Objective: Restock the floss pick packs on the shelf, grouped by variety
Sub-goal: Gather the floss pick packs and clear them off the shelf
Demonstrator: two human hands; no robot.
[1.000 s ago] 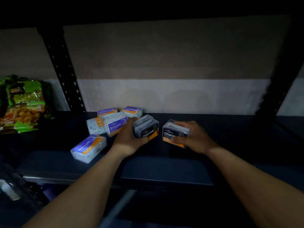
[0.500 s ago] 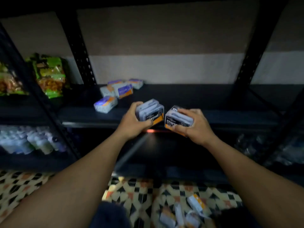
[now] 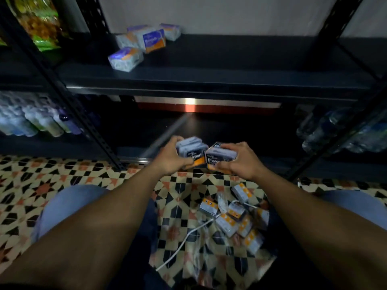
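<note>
Presently, Smooth packs (image 3: 134, 47) lie grouped at the shelf's (image 3: 230, 80) left. The left hand (image 3: 169, 159) is clamped on one Charcoal pack (image 3: 191, 151), the right hand (image 3: 238, 161) on another (image 3: 219, 156), both below shelf level. Next: place them together, apart from the Smooth group.

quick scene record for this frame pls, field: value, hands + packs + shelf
left hand: grips Charcoal packs, looks like two stacked
right hand: grips one Charcoal pack
held position: low, in front of the lower shelf, above the floor
upper shelf: Smooth packs clustered at left, loosely arranged; no Charcoal there
floor: pile of more packs on patterned tiles, by a white cable
</note>
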